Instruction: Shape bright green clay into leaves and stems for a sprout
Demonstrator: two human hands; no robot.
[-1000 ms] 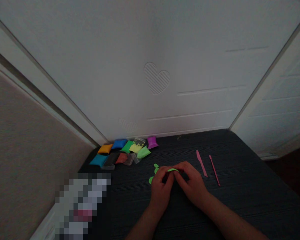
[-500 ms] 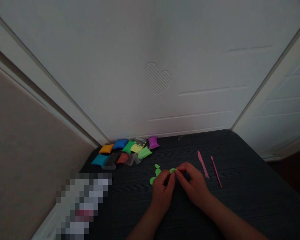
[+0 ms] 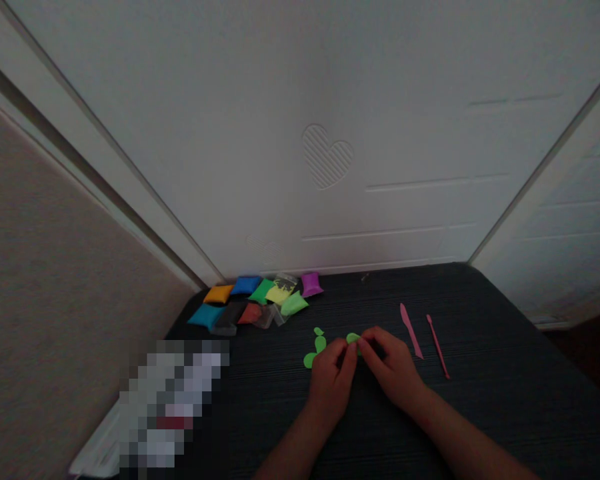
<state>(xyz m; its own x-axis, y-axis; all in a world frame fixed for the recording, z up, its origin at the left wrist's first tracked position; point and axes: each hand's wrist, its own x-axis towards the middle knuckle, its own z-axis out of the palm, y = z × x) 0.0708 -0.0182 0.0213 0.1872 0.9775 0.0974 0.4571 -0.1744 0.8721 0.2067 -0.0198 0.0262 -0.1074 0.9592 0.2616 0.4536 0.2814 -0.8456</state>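
Note:
Between the fingertips of both hands is a small light-green piece of modelling clay, thin and rounded. My left hand pinches its left side with thumb and forefinger. My right hand grips the right side the same way, so part of the piece is covered by fingers. Just left of my left hand, flat green clay pieces lie on the dark table: a small pointed one, an oval one and a rounded one partly behind the hand.
Several coloured clay packets, among them a purple one and a teal one, lie at the back left of the table. A pink plastic knife and a thin pink modelling tool lie right of my hands. A blurred-out item sits at front left.
The whole view has shifted slightly, moving the scene a little to the right. Both hands still pinch the green piece, which now shows more of its face.

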